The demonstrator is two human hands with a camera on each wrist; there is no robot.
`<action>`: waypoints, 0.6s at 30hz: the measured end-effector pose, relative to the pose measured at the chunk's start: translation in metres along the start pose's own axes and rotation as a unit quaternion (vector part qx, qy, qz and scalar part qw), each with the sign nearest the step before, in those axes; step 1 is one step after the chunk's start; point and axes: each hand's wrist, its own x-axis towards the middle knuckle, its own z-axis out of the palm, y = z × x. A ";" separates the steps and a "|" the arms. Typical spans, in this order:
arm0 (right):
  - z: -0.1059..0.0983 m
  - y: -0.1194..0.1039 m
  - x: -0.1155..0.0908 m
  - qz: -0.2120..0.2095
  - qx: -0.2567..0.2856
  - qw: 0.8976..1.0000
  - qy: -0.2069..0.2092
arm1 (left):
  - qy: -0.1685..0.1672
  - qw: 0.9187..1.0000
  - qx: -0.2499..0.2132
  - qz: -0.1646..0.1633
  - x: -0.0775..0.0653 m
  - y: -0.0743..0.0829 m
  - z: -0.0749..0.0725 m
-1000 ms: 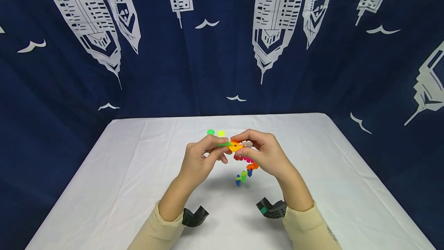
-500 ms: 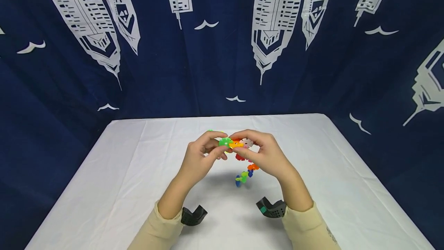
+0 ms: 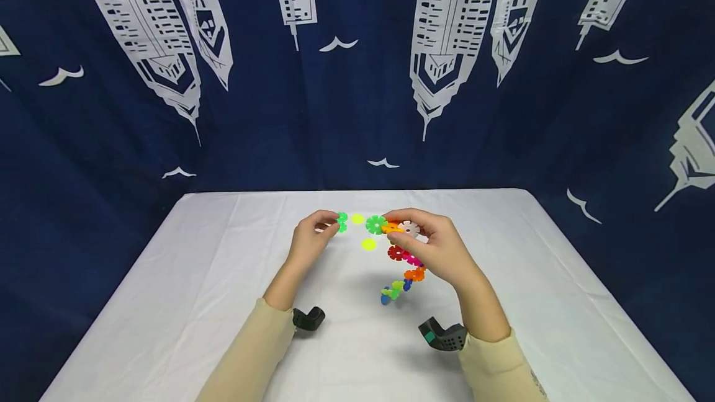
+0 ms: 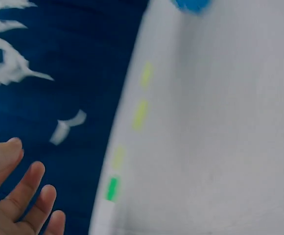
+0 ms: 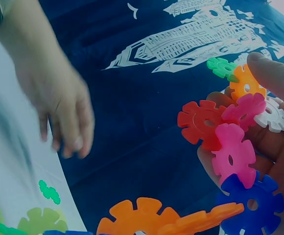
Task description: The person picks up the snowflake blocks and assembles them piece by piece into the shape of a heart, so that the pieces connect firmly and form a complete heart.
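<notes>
Cloth (image 3: pixel 313 123), dark blue with white printed towers and birds, hangs beyond the right grip (image 3: pixel 438 244) and the left grip (image 3: pixel 307 241). A worktop (image 3: pixel 167 327) covered in white fabric spreads beneath them both. Beige sleeves (image 3: pixel 254 340) cover the forearms behind each grip. A multicoloured chain of flower-shaped plastic discs (image 3: pixel 396 256) trails from the right grip, whose thumb and fingers pinch it at an orange disc (image 5: pixel 244 76); a green disc (image 3: pixel 372 223) juts past those fingertips toward the left grip, a white disc (image 5: pixel 269 119) sits by the palm, and the rest runs below. The left grip is loosely wide, thumb apart from fingers. Just beside its fingertips lie two touching green flower-shaped plastic pieces (image 5: pixel 49 192). Two bright yellow round discs (image 3: pixel 357 219) show between the grips.
</notes>
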 end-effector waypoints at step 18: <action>-0.004 0.004 -0.002 0.005 -0.008 1.000 -0.003 | -0.034 0.973 0.203 -0.103 0.037 -0.047 0.038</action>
